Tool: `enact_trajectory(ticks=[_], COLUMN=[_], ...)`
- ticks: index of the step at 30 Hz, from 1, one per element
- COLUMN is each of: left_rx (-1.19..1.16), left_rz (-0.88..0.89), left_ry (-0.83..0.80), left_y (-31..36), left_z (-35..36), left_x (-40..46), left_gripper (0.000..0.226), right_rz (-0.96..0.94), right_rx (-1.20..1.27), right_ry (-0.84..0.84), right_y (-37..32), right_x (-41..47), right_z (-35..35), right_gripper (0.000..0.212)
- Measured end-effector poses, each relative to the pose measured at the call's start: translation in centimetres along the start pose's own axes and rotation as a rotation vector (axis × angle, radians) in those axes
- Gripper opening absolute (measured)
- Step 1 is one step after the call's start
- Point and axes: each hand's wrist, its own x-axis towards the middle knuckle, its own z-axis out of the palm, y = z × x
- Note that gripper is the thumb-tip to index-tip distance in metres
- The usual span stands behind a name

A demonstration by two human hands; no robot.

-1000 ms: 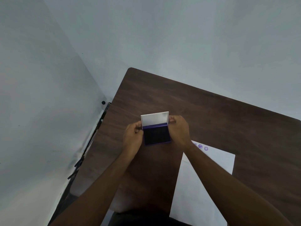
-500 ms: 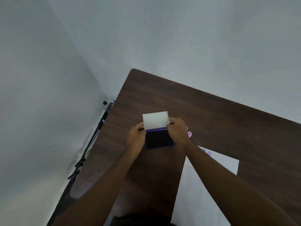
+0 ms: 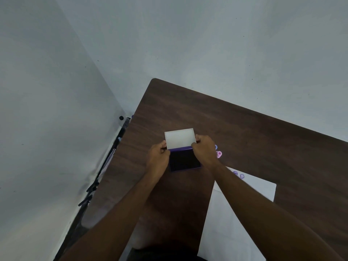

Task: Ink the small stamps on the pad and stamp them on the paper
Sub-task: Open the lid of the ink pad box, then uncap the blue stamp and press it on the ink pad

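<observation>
A purple ink pad [image 3: 184, 160] sits on the dark wooden table [image 3: 244, 132], its white lid [image 3: 178, 138] hinged open and standing up behind the dark pad. My left hand [image 3: 158, 159] pinches the lid's left edge. My right hand [image 3: 205, 151] grips its right edge. Beside my right hand lie small stamps, a pink one [image 3: 219, 154] and a blue one [image 3: 216, 147], partly hidden by the hand. White paper [image 3: 241, 210] lies to the right under my right forearm, with two purple stamp prints [image 3: 238, 174] near its top corner.
The table stands in a corner between two pale walls. A narrow gap along its left edge shows black cables and clips [image 3: 90, 193]. A small black knob [image 3: 121, 117] sits near the wall at the table's far left.
The lid has swung further open and now stands more upright. The camera view shifted slightly, bringing the pink and blue stamps into sight right of my right hand.
</observation>
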Motion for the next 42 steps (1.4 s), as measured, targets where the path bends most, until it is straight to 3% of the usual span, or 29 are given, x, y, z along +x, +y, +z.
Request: enact_trajectory(ticks=[5,9,12,17,23,42], left_rx=[0.114,0.118,0.136,0.118,0.113,0.083], left_rz=[0.078,0.177,0.255,0.304,0.218,0.187], left_ry=[0.091,0.040,0.010,-0.077,-0.114,-0.139], left_y=[0.1,1.5,1.9,2.5,2.5,2.7], left_z=[-0.2,1.4,1.7,3.4,5.1,6.0], left_x=[-0.3,-1.5,-1.9,-2.5,-2.7,-3.7], left_gripper=[0.044,0.039,0.037,0.035,0.036,0.030], right_rz=[-0.034,-0.096,-0.199,-0.173,-0.093,-0.150], right_rx=[-0.032,-0.084,-0.272,-0.323,-0.400,-0.437], right_ry=[0.101,0.137,0.190,0.296,0.236,0.258], right_y=[-0.6,0.3,0.7,3.1,4.4,4.6], right_x=[-0.8,-1.6,-2.0,-1.9,-1.3,-0.6], right_z=[0.0,-2.1,-2.4,-4.2,-5.1,-4.0], right_gripper=[0.010,0.011,0.017,0.019,0.018,0.017])
